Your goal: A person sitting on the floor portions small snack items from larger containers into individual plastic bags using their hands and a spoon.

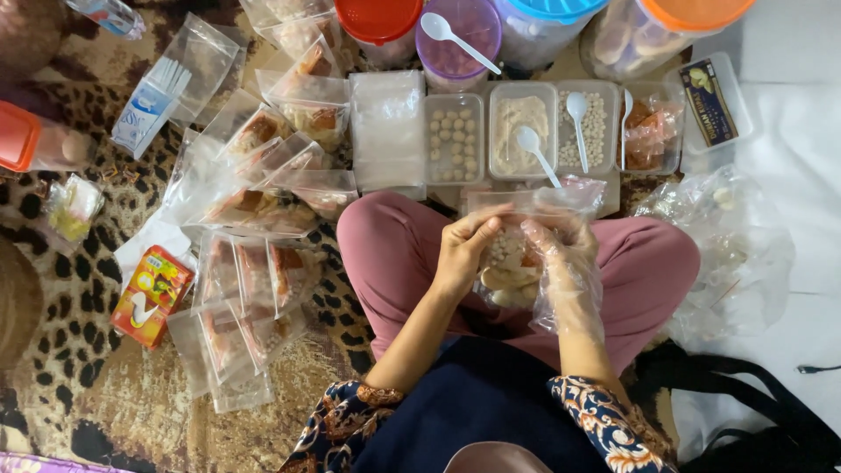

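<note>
I sit cross-legged in pink trousers on a patterned mat. My left hand (462, 250) is bare and grips the left side of a clear plastic bag (512, 263) held over my lap. The bag holds pale round and flat food pieces. My right hand (568, 254) wears a loose clear plastic glove and holds the bag's right side at its upper edge. Just beyond my hands stand clear tubs: one with small balls (453, 136), one with pale filling and a white spoon (523, 131), one with tiny white balls and a spoon (589, 127).
Several filled clear bags (254, 289) lie on the mat to my left, with a stack of empty bags (387, 127). Lidded jars (378, 22) line the far edge. A red carton (151, 293) lies at the left. Crumpled plastic (727, 254) and a black strap (745, 385) are at the right.
</note>
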